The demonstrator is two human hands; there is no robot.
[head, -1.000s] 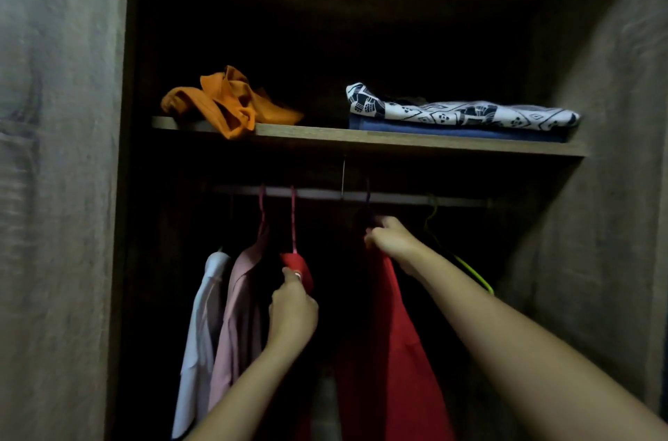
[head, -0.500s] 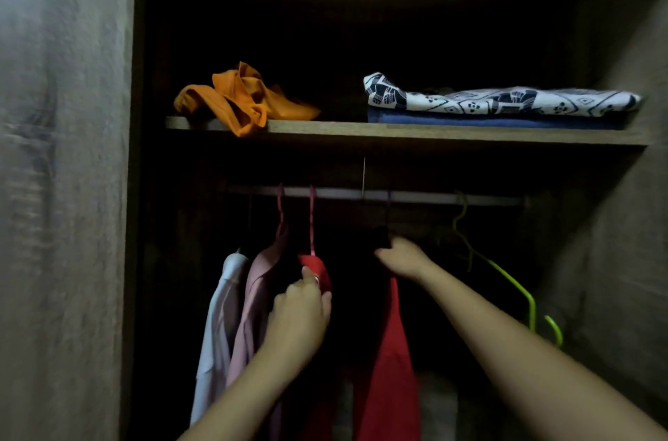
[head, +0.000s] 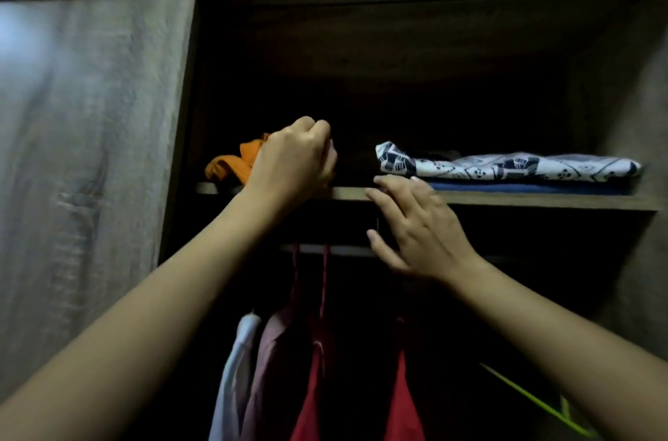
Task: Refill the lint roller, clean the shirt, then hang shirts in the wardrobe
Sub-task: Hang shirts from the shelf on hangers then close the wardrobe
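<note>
Inside the dark wardrobe, a red shirt (head: 402,404) hangs from the rail (head: 347,249) on a red hanger, beside a pink shirt (head: 271,361) and a white shirt (head: 235,368). Neither hand touches the shirts. My left hand (head: 292,165) is raised to shelf height with its fingers curled, in front of a crumpled orange cloth (head: 227,165); nothing shows in it. My right hand (head: 415,227) is open with fingers spread, just below the shelf's front edge (head: 524,200).
A folded white and navy patterned cloth (head: 506,167) lies on a folded blue one (head: 524,188) on the shelf's right half. A bare green hanger (head: 531,401) hangs at lower right. The grey wood-grain door (head: 90,151) stands on the left, the wardrobe side wall on the right.
Both hands have let go of the red shirt and risen from the rail to shelf level. The view has tilted upward and now shows the wardrobe's top.
</note>
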